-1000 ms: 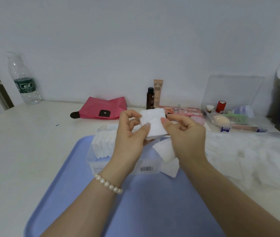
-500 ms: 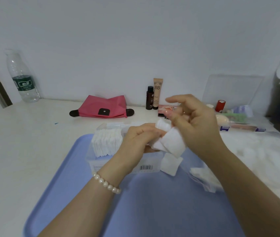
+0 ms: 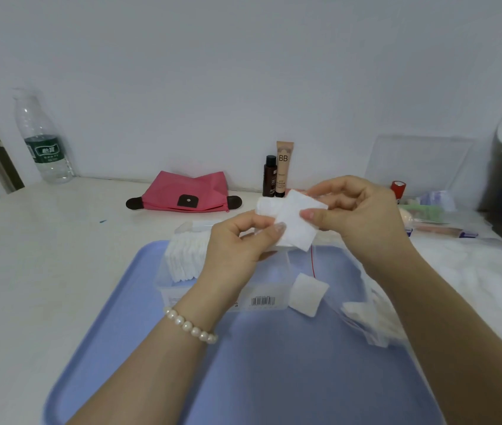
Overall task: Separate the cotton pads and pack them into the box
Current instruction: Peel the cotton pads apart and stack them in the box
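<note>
- My right hand [image 3: 357, 216] had come back up from the tray [image 3: 274, 378].
- Both it and my left hand [image 3: 237, 243] pinched the cotton pads [image 3: 292, 219] above the box [image 3: 212, 294].

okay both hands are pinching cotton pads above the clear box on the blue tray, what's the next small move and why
Probably peel the pads apart. The left hand and right hand each pinch overlapping cotton pads and seem to be splitting them above the clear box, where a row of pads already stands. Then slot one beside that row.
</note>
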The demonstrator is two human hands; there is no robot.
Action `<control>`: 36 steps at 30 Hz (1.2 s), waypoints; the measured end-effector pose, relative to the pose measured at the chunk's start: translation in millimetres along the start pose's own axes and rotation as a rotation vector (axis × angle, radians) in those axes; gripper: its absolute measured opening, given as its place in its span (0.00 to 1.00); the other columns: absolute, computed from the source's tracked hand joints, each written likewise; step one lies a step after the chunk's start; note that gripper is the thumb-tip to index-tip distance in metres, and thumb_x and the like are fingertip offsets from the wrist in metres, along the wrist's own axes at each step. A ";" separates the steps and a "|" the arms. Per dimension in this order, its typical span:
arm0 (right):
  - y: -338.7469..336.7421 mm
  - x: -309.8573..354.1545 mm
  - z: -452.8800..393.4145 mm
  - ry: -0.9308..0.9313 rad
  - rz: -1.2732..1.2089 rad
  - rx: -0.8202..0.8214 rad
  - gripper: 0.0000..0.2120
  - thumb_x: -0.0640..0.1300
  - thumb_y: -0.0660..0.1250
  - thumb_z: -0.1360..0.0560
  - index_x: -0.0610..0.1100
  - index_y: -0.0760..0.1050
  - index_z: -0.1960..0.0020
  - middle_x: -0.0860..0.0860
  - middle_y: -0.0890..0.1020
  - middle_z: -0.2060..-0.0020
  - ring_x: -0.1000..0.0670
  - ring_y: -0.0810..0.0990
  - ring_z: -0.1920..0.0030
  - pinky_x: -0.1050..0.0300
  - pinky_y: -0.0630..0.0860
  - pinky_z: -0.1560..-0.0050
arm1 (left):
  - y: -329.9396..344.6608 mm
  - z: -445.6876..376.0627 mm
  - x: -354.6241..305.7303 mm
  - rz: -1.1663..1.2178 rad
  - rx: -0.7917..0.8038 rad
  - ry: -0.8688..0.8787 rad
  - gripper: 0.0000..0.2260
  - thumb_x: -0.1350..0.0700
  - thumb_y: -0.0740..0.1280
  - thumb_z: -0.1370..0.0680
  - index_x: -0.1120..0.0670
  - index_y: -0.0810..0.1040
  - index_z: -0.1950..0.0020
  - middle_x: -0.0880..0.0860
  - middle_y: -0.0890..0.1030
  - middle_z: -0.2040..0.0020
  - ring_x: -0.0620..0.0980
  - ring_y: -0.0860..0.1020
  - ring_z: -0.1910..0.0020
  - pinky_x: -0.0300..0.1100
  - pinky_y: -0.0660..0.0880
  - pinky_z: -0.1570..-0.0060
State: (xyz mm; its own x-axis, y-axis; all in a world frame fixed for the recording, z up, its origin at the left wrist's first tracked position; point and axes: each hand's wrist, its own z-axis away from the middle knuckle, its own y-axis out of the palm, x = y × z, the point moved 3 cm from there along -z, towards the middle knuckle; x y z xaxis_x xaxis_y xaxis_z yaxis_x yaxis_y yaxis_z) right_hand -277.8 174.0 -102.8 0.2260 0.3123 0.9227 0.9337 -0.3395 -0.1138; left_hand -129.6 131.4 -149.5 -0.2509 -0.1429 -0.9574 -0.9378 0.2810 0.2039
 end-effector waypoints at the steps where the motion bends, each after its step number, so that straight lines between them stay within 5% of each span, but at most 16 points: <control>1: -2.5 2.0 -1.0 -0.009 -0.031 0.001 0.13 0.28 0.73 0.35 0.44 0.78 0.58 0.53 0.82 0.73 0.54 0.80 0.70 0.62 0.78 0.67 | -0.6 -0.6 0.5 0.015 0.009 -0.008 0.10 0.66 0.68 0.27 0.54 0.82 0.65 0.51 0.83 0.59 0.48 0.81 0.58 0.47 0.80 0.52; 5: -10.8 12.1 -1.7 -0.004 -0.190 0.138 0.17 0.34 0.79 0.44 0.47 0.81 0.58 0.47 0.83 0.71 0.44 0.75 0.68 0.60 0.74 0.70 | -2.9 -1.0 1.8 -0.028 0.068 0.003 0.17 0.71 0.67 0.28 0.49 0.84 0.64 0.48 0.84 0.59 0.49 0.82 0.58 0.49 0.79 0.49; 10: -1.4 5.9 0.3 -0.001 0.010 0.132 0.15 0.28 0.73 0.35 0.42 0.78 0.53 0.48 0.82 0.73 0.53 0.78 0.74 0.65 0.73 0.72 | 1.5 1.6 3.8 -0.081 0.174 0.045 0.17 0.68 0.72 0.34 0.53 0.81 0.48 0.55 0.83 0.48 0.54 0.83 0.50 0.55 0.76 0.43; 19: 2.4 -1.0 -0.5 -0.033 0.193 0.122 0.18 0.28 0.73 0.35 0.48 0.77 0.54 0.33 0.78 0.60 0.43 0.76 0.68 0.62 0.77 0.67 | 4.0 3.1 2.7 -0.117 0.258 0.068 0.19 0.66 0.71 0.36 0.44 0.80 0.53 0.47 0.81 0.50 0.62 0.81 0.54 0.59 0.76 0.46; 25: 3.4 -2.9 -0.4 -0.054 0.261 0.133 0.18 0.29 0.74 0.35 0.49 0.78 0.53 0.40 0.77 0.61 0.47 0.72 0.70 0.59 0.76 0.67 | 3.1 1.2 3.9 0.014 0.291 -0.028 0.14 0.62 0.63 0.36 0.46 0.81 0.59 0.46 0.80 0.55 0.50 0.79 0.56 0.51 0.79 0.53; 29: 5.7 -3.6 0.2 -0.074 0.310 0.138 0.19 0.30 0.74 0.35 0.51 0.78 0.53 0.41 0.78 0.62 0.50 0.73 0.70 0.61 0.75 0.66 | 4.6 3.5 2.2 -0.018 0.263 0.018 0.07 0.62 0.71 0.29 0.50 0.79 0.57 0.49 0.78 0.53 0.48 0.81 0.60 0.44 0.78 0.59; 36: -3.9 -6.3 -4.2 -0.044 0.203 -0.045 0.09 0.38 0.65 0.24 0.50 0.75 0.59 0.48 0.79 0.67 0.54 0.77 0.76 0.61 0.73 0.69 | -1.6 -1.7 3.2 -0.084 0.120 0.043 0.09 0.66 0.67 0.25 0.52 0.76 0.54 0.55 0.76 0.50 0.48 0.80 0.59 0.48 0.80 0.58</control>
State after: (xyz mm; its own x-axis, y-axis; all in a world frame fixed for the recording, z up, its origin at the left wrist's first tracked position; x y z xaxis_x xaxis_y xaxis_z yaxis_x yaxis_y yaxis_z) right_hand -284.1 169.7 -106.6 0.4210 0.2718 0.8653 0.8548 -0.4380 -0.2784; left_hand -129.3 128.8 -152.5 -0.1850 -0.2101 -0.9600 -0.9211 0.3776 0.0949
